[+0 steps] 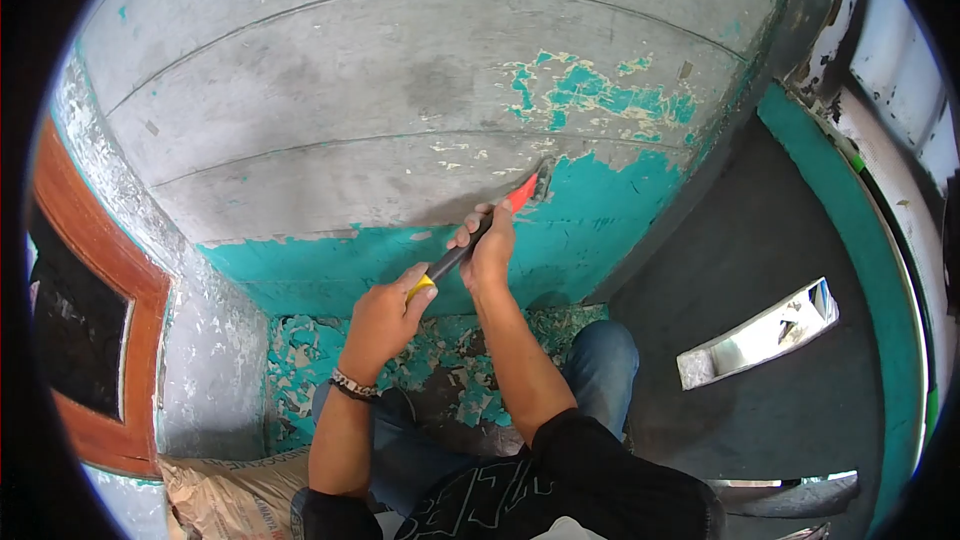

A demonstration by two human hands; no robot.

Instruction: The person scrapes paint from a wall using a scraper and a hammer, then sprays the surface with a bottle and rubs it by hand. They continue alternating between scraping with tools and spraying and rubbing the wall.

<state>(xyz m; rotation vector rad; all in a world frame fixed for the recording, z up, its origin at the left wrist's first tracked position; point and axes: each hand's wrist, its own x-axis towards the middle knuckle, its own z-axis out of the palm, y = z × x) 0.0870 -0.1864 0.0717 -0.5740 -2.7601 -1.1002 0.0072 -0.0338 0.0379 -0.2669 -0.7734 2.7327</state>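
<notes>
The scraper (455,258) slants up and to the right across the lower part of the wall (310,110), right of the middle between its side edges. Its metal blade (543,181) meets the wall at the ragged upper border of the turquoise paint (610,210), just below a curved seam. The red head (522,194) sits behind the blade, followed by a dark handle with a yellow butt end (421,288).

Both grips are closed on the tool. The right grip (490,248) is clamped round the dark handle just behind the red head, fingers wrapped over it. The left grip (388,320) is clamped on the yellow end, lower and to the left; a stretch of dark handle shows between the two. A bracelet (354,385) circles the left wrist.

Above the turquoise band the wall is mostly grey, with a broken turquoise and cream patch (620,98) towards its right edge. Paint flakes (300,350) cover the floor along the wall's lower edge.

The black shirt (610,475) carries pale outlined lettering, partly hidden by folds and not readable. A brown paper bag (235,500) at lower left has print too small and creased to read with certainty.
</notes>
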